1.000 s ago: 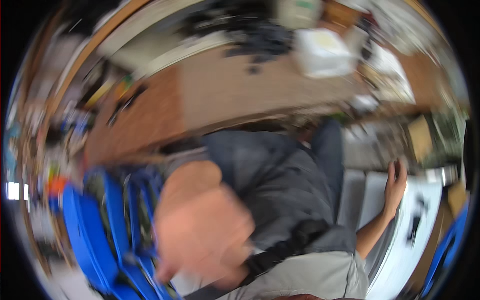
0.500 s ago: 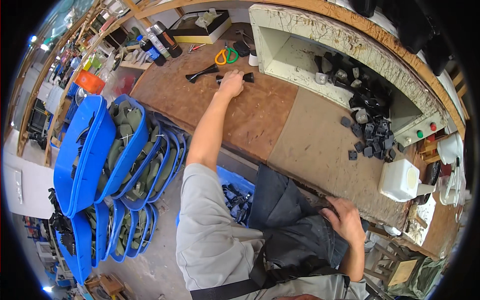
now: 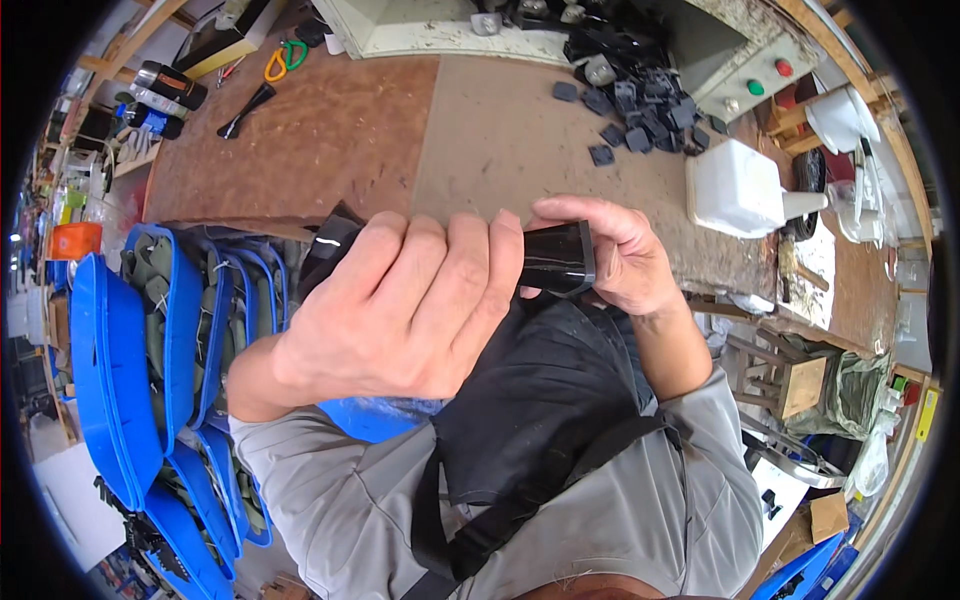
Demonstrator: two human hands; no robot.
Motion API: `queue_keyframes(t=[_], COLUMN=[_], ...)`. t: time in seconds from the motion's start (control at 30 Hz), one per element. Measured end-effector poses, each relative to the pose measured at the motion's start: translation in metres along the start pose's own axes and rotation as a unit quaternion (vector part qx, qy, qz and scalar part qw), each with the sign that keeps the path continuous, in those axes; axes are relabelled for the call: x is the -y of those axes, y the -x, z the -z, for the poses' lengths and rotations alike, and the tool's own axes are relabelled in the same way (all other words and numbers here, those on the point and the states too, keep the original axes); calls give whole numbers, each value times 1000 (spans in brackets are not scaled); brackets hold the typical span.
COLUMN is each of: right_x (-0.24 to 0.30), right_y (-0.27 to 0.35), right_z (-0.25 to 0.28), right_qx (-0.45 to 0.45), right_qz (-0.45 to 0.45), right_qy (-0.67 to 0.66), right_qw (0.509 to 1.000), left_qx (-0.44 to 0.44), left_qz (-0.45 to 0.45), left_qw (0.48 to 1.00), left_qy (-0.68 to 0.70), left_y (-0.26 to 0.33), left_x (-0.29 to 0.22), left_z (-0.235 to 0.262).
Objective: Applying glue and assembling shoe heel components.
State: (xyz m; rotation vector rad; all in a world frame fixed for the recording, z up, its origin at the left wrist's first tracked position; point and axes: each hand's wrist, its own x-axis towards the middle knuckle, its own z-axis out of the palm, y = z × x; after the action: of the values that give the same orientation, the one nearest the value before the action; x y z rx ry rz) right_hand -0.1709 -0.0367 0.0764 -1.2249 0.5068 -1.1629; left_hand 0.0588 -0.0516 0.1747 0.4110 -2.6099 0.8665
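A glossy black piece with flared ends (image 3: 555, 258) is held level above my lap, just off the bench's front edge. My left hand (image 3: 400, 310) is closed around its middle, hiding most of its narrow part. At the other end, my right hand (image 3: 630, 260) grips the flared tip between thumb and fingers; some of those fingertips are hidden behind it. A similar black hourglass-shaped piece (image 3: 247, 112) lies on the brown part of the bench (image 3: 320, 150), at the left.
Scissors with orange and green handles (image 3: 285, 60) lie at the back. Small black square pads (image 3: 645, 115) are heaped before an open pale cabinet (image 3: 410, 35). A white container (image 3: 735, 185) stands right. Blue bins (image 3: 110, 370) are stacked at left, holding olive-green pieces.
My left hand has picked one black piece off the bench and brought it close. My right hand has risen from my lap onto its end. The view has shifted right.
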Motion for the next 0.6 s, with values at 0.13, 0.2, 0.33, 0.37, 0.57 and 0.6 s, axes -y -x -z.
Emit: queue_keyframes(t=[0.13,0.2,0.33,0.37,0.57,0.6], right_x=[5,12,18,19,22,25], right_y=[21,32,57,61,61,62], right_z=[-11,-17,-26,-28,-25,-29], right_qx=[68,69,75,64,31,19], right_qz=[28,47,57,43,-24,-36], right_qy=[-58,-64,-92,-108,-133,-173], right_qw=[996,994,991,991,990,984], left_qx=[-24,-20,-47,-47,32,59], left_qz=[-35,-55,-82,-83,231,250], left_qw=[998,997,995,995,832,807], left_qy=[-41,-40,9,7,503,531], left_y=[-1,-4,-9,-8,-8,-9], left_x=[-24,-33,-43,-46,-64,-62], left_z=[15,25,24,20,12,15])
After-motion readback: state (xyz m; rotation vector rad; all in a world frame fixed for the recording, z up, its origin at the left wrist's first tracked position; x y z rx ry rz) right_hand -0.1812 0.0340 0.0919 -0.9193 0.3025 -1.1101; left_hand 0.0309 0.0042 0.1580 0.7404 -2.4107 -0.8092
